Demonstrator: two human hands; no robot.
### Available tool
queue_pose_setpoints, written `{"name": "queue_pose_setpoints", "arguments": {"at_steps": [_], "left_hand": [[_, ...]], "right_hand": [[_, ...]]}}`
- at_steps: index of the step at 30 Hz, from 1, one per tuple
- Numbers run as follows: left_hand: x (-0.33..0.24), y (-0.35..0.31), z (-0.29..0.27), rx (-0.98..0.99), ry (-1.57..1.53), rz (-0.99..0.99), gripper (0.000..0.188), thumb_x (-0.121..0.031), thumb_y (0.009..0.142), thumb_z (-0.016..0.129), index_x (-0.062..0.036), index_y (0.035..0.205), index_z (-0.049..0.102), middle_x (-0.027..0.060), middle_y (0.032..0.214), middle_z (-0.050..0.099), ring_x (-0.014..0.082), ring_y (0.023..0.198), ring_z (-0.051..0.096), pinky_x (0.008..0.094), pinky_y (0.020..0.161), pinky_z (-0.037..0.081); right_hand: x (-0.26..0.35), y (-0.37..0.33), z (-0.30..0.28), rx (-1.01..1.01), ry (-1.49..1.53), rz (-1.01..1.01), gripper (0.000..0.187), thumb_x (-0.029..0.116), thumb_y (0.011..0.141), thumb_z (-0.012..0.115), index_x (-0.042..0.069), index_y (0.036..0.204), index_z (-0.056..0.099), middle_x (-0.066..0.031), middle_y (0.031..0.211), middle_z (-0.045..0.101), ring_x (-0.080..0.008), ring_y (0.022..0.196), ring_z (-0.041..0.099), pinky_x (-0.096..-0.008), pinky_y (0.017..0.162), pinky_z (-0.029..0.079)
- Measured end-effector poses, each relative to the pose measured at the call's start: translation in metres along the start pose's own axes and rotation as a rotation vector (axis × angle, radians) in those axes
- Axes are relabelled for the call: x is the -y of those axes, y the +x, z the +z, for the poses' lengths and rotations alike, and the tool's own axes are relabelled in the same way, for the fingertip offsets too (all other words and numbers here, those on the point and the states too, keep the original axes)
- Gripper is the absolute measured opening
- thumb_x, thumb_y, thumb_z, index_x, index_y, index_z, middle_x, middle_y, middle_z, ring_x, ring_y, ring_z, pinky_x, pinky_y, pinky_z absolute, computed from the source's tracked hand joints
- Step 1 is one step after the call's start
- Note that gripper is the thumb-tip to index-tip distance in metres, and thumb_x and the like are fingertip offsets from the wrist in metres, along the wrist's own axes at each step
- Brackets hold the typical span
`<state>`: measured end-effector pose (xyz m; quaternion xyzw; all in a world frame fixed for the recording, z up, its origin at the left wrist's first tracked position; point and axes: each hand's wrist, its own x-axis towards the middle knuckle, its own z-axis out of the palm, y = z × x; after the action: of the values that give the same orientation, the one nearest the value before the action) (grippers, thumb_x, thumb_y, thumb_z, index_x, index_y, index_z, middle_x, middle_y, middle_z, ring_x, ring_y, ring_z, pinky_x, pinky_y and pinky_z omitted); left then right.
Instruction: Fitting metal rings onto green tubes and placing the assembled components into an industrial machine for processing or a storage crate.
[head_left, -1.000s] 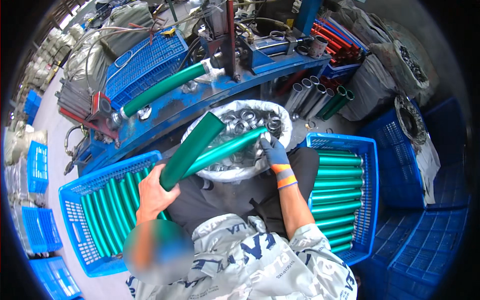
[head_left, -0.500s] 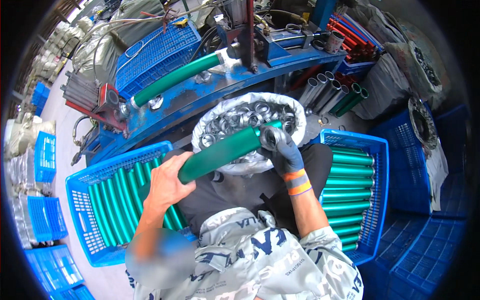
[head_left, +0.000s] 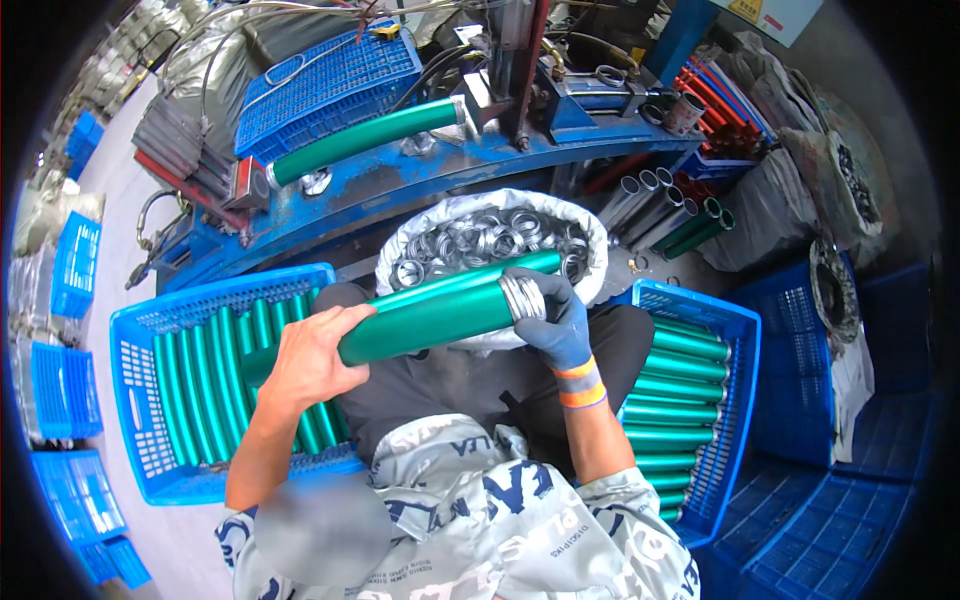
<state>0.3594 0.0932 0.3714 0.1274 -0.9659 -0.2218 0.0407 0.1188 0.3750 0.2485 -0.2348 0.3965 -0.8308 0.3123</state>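
Observation:
My bare left hand (head_left: 318, 352) is closed round the near left end of a green tube (head_left: 430, 328) held above my lap. At the tube's right end, my right hand (head_left: 558, 322), in a grey glove with an orange-striped cuff, grips a ribbed silver metal ring (head_left: 521, 298). The ring sits against the tube's mouth; how far it goes in cannot be seen. Just behind lies a second green tube (head_left: 480, 272), slanting over a white sack (head_left: 590, 225) filled with loose metal rings (head_left: 490, 235). My left hand hides part of that second tube.
Blue crates of green tubes stand to my left (head_left: 140, 400) and right (head_left: 735, 400). Ahead runs a blue machine bench (head_left: 380, 195) with another green tube (head_left: 370, 138) lying along it. Grey and green tubes (head_left: 660, 205) stand beyond the sack, at right.
The ring has turned from facing me to lining up with the tube and now meets its end. The held tube has come slightly lower and more level. My view has shifted a little.

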Motion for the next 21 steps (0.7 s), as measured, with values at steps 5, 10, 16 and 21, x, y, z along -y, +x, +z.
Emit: {"name": "queue_pose_setpoints", "arguments": {"at_steps": [5,10,16,21], "left_hand": [[0.006,-0.006,-0.002,0.012,-0.039,-0.033,0.067,-0.013,0.070,0.084,-0.0102,0.137,0.077,0.0141,0.111,0.080,0.0398,0.100,0.078,0.0471,0.088,0.063],[0.011,-0.009,-0.001,-0.013,-0.069,-0.005,0.065,-0.014,0.072,0.082,-0.0119,0.137,0.078,0.0151,0.105,0.078,0.0429,0.097,0.077,0.0517,0.084,0.062],[0.011,-0.014,0.005,-0.055,0.031,0.007,0.072,-0.012,0.069,0.082,-0.0101,0.140,0.076,0.0140,0.102,0.076,0.0403,0.094,0.076,0.0503,0.082,0.061],[0.010,-0.015,0.016,-0.104,0.047,0.027,0.075,-0.010,0.068,0.083,-0.0087,0.142,0.074,0.0130,0.102,0.075,0.0385,0.092,0.075,0.0490,0.080,0.060]], "right_hand": [[-0.006,-0.002,0.008,-0.011,-0.104,-0.082,0.053,0.002,0.081,0.101,0.003,0.128,0.075,-0.0175,0.155,0.071,-0.0254,0.140,0.068,-0.0434,0.123,0.051],[-0.006,-0.001,0.009,-0.043,-0.138,-0.046,0.064,0.007,0.076,0.103,0.003,0.133,0.074,-0.0178,0.154,0.072,-0.0240,0.135,0.071,-0.0423,0.122,0.052],[-0.012,0.000,0.012,-0.109,-0.100,0.047,0.056,-0.002,0.078,0.096,0.002,0.130,0.075,-0.0169,0.149,0.075,-0.0244,0.133,0.072,-0.0421,0.121,0.054],[-0.013,0.003,0.014,-0.152,-0.070,0.051,0.049,-0.001,0.078,0.096,0.003,0.122,0.075,-0.0166,0.143,0.078,-0.0225,0.125,0.074,-0.0400,0.116,0.056]]}}
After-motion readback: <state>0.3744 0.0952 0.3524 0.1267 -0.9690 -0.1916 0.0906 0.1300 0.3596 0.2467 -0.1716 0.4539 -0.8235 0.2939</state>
